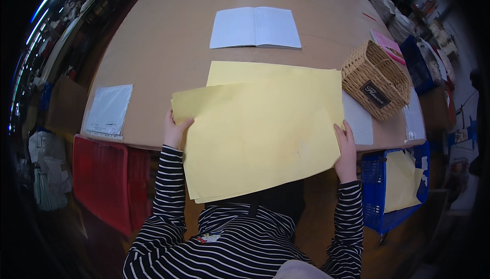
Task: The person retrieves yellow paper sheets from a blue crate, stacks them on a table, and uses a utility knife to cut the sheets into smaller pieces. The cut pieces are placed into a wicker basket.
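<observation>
A large pale yellow sheet of paper (260, 136), with more sheets just under it, is held up over the near edge of a round brown table (168, 49). My left hand (173, 128) grips its left edge, thumb on top. My right hand (346, 149) holds its right edge. Another yellow sheet (240, 72) lies flat on the table behind it, partly covered.
An open white notebook (255, 27) lies further back. A tipped wicker basket (376, 80) sits at the right, white gridded sheets (357, 118) beside it. A clear sleeve with paper (108, 110) lies left. A red crate (107, 177) and a blue crate (395, 187) flank me below the table edge.
</observation>
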{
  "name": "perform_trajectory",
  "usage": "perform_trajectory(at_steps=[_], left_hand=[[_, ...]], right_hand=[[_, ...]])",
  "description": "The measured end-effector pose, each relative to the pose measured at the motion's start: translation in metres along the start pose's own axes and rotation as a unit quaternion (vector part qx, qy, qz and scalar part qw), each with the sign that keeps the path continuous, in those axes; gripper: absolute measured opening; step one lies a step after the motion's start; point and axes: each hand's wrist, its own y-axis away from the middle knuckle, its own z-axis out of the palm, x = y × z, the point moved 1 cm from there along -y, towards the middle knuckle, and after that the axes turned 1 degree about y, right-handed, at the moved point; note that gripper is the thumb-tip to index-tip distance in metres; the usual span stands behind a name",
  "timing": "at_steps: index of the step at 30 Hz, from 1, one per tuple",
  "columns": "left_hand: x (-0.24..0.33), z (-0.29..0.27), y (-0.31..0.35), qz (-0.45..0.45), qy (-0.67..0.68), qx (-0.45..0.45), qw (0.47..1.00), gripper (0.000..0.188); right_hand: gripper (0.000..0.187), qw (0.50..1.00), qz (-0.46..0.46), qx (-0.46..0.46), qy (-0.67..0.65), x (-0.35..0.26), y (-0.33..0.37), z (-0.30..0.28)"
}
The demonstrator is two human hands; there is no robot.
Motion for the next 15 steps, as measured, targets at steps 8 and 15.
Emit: perform_trajectory(at_steps=[8, 15], left_hand=[[0.002, -0.014, 0.006, 0.096, 0.058, 0.007, 0.994, 0.021], [0.014, -0.023, -0.013, 0.122, 0.197, -0.041, 0.972, 0.033]], right_hand=[[0.041, 0.964, 0.123, -0.038, -0.233, 0.036, -0.012, 0.027], [0.045, 0.887, 0.215, -0.051, -0.406, 0.026, -0.016, 0.014]])
